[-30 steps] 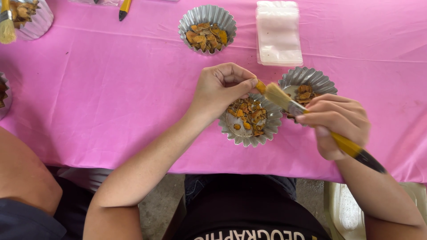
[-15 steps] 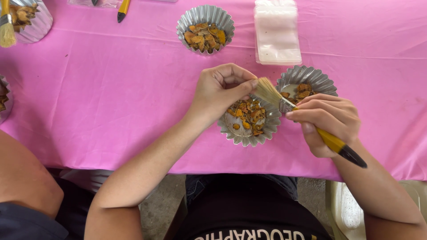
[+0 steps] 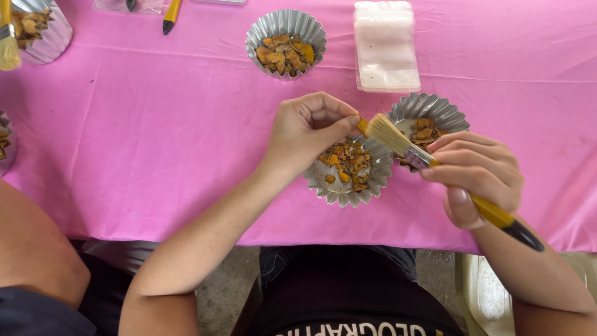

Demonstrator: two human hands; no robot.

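My left hand (image 3: 308,134) pinches a small orange dried slice (image 3: 362,124) between thumb and fingers, above a fluted metal cup (image 3: 323,185) that holds several orange-brown dried slices. My right hand (image 3: 476,174) grips a paintbrush (image 3: 435,167) with a yellow and black handle. Its pale bristles touch the pinched slice. Just behind the brush sits a second fluted metal cup (image 3: 429,107) with a few slices in it.
A pink cloth (image 3: 155,137) covers the table. A third cup of slices (image 3: 273,25) stands at the back, a stack of clear plastic bags (image 3: 385,46) to its right. At far left are another cup (image 3: 53,40), a brush (image 3: 7,43) and another person's arm (image 3: 31,249).
The brush has swung up and left, so its bristles now meet the slice in my left hand. My left hand has stayed over the near cup.
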